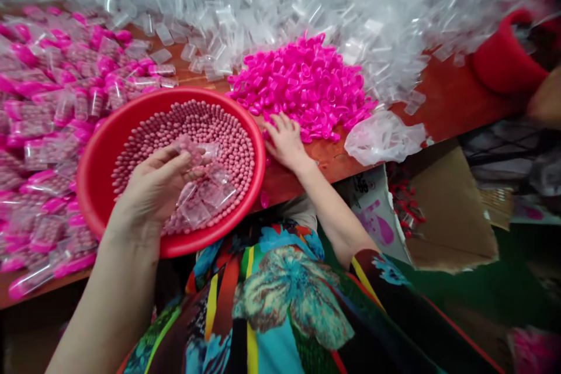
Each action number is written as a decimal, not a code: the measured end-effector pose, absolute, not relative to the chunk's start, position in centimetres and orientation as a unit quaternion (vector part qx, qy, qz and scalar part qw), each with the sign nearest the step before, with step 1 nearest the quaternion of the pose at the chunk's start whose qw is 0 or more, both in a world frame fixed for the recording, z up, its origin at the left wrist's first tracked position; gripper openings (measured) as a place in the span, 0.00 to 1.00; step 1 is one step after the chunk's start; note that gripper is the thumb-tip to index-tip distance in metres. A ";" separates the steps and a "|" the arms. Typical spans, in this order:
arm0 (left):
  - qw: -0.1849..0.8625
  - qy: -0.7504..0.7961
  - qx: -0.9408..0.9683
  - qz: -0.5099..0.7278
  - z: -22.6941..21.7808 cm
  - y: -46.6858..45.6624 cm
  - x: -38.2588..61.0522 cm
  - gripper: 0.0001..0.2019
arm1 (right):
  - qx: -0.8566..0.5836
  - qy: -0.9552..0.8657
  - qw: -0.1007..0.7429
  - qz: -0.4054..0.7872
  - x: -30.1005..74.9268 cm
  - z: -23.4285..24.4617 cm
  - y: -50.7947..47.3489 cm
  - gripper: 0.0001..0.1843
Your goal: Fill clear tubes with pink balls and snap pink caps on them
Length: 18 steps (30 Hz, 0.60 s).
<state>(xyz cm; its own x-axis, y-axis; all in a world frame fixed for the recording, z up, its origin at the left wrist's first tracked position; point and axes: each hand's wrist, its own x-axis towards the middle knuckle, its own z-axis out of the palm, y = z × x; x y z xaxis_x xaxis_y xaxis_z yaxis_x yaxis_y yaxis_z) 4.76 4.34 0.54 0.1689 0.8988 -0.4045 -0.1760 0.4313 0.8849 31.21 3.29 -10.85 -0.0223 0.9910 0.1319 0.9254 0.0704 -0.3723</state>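
Note:
My left hand (153,187) hovers over a red basin (99,163) full of small pink beads (219,128), its fingers closed on a clear plastic vial (193,149) partly filled with beads. Several empty clear vials (205,196) lie on the beads beneath it. My right hand (284,140) rests on the wooden table (442,99) at the near edge of a heap of bright pink caps (307,82), fingers spread and touching the caps.
Filled, capped vials (48,128) are piled at the left. A large mound of empty clear vials (284,0) covers the back. A crumpled clear bag (383,137) lies right of the caps. A red container (504,58) and cardboard (451,210) are at the right.

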 end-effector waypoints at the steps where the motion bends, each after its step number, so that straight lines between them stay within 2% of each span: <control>1: 0.675 0.504 0.363 0.398 0.5 4.4 4.7 0.14 | -0.693 -0.688 0.197 0.087 31.5 -10.6 2.7 0.28; 4: 0.666 0.521 0.360 0.393 0.3 4.8 4.4 0.12 | -0.670 -0.697 0.229 0.117 31.5 -10.4 0.0 0.26; 8: 0.654 0.541 0.358 0.390 0.0 5.3 4.2 0.12 | -0.586 -0.772 0.200 0.144 30.6 -11.2 -2.0 0.20; 11: 0.657 0.534 0.367 0.385 -0.3 5.5 4.2 0.14 | -0.643 -0.731 0.201 0.105 30.4 -11.5 -2.0 0.19; 14: 0.665 0.546 0.350 0.370 -0.2 5.5 4.1 0.15 | -0.672 -0.693 0.247 0.084 29.9 -10.9 -3.3 0.19; 18: 0.661 0.555 0.344 0.369 0.3 5.6 4.3 0.14 | -0.511 -0.806 0.260 0.147 28.3 -10.9 -6.2 0.18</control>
